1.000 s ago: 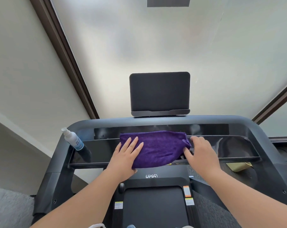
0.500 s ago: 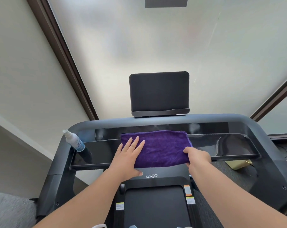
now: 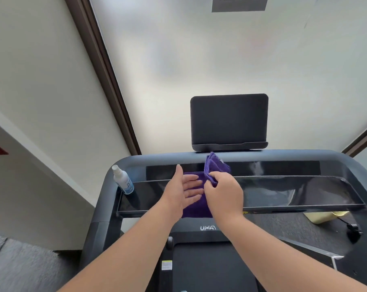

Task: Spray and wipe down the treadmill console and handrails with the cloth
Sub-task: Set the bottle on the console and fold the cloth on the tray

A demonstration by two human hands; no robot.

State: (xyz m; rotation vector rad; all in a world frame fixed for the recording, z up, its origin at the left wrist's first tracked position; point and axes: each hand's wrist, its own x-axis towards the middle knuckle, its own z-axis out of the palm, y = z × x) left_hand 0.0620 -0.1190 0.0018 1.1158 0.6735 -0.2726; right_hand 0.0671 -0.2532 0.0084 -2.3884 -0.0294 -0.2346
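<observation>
A purple cloth [image 3: 217, 167] lies on the glossy black treadmill console [image 3: 283, 190], its right part lifted and folded over toward the left. My right hand [image 3: 222, 194] pinches that raised fold. My left hand [image 3: 182, 190] is flat and open, fingers straight, resting on the cloth's left part. A small white spray bottle [image 3: 122, 179] with a blue label stands at the console's left end, near the left handrail [image 3: 103, 199]. The dark tablet holder [image 3: 229, 121] rises behind the console.
A yellow object [image 3: 323, 216] and a black cord lie below the console's right side. The treadmill belt [image 3: 208, 268] runs under my arms. A frosted window is ahead, a wall to the left.
My right hand took hold of the cloth's right edge and lifted it up and leftward, folding it over. My left hand turned a little but stayed on the cloth's left part.
</observation>
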